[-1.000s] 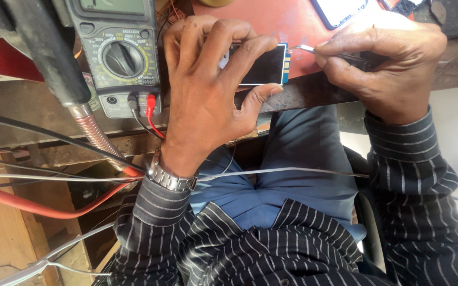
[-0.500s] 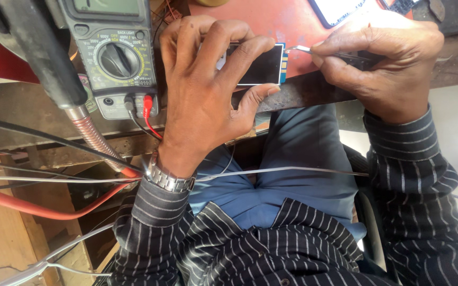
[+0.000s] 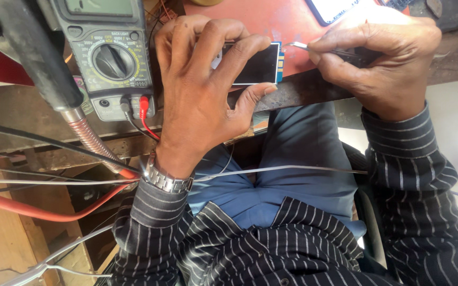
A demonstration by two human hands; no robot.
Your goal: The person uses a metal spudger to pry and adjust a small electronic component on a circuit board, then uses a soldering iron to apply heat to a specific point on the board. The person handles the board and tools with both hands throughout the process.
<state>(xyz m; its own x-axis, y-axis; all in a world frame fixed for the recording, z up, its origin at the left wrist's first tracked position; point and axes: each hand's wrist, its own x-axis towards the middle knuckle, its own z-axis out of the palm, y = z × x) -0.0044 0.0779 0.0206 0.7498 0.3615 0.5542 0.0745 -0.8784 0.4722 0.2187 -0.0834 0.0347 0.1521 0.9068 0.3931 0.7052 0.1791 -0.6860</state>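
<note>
wires (image 3: 292, 169): thin grey strands crossing the lap, nearest the camera, loose.
left hand (image 3: 202, 100): fingers curled round a small dark display module (image 3: 255, 66), pinning it at the front edge of the red surface (image 3: 271, 21); wristwatch (image 3: 165, 179) at 6 o'clock of the hand.
right hand (image 3: 382, 58): pinched shut on metal tweezers (image 3: 319, 50); tip just at the module's right-edge contacts, 3 o'clock of the module.
multimeter (image 3: 107, 53): at 9 o'clock of left hand, red and black leads plugged.
risk: tweezer tip likely slips and bridges or scratches the contacts; module overhangs the edge, could drop if the grip relaxes.
</note>
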